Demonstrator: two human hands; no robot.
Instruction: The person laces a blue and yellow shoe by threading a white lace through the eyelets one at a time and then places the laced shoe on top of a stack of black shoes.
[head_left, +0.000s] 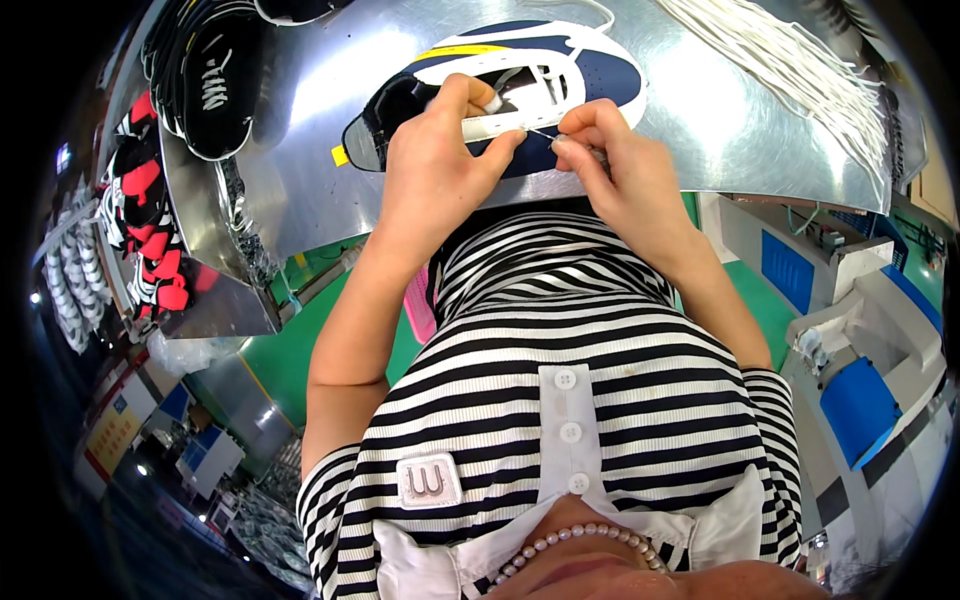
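A navy, white and yellow shoe upper (612,72) lies on its side across the metal table, its toe to the right and its dark heel opening to the left. My left hand (432,165) grips the white eyelet edge, the thumb near the row of holes and the fingers reaching into the opening. At the same edge my right hand (630,165) is closed in a pinch on a thin, pin-like piece (541,134). Its tip points at an eyelet by my left thumb. Whether it is a lace tip or a tool I cannot tell.
A bundle of white laces (790,75) lies at the right of the metal table (330,75). One white lace (590,5) curls above the shoe. Stacked black shoe uppers (215,90) stand at the left, with red, black and white pieces (150,200) beyond. A grey-blue machine (860,370) stands at right.
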